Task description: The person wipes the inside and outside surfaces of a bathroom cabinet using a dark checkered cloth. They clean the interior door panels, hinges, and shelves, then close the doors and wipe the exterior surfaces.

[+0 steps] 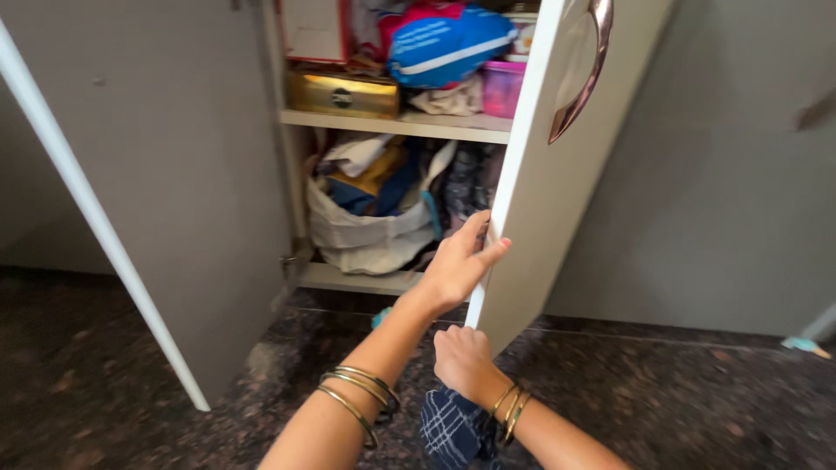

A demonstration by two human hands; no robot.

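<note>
Both hands meet at the free edge of the right cupboard door. Left hand wraps that edge about halfway up, fingers curled around to the inner face and thumb laid along the outer one, so it grasps the panel itself. Right hand sits lower, just under the door's bottom corner, clenched; a dark blue checked cloth bunches beneath the wrist, and whether the fist actually holds that cloth or only rests on it is hard to tell from this angle. Gold bangles ring both wrists.

Swinging this door well seems to call for a steady pull from the edge grip, keeping the fingers clear of the gap beside the shelf, since the curved metal handle stands well above the hand and goes unused. The lower fist is best kept off the path of the bottom corner, which passes close over the dark speckled stone floor.

So the door lies directly in the left hand and just above the right. Behind it, the open cupboard shows a white bag stuffed with fabric on the bottom shelf, near the left fingertips, and a gold box, a blue bundle and a pink tub on the shelf above. Opposite, the left door stands wide open, well apart from both hands.
</note>
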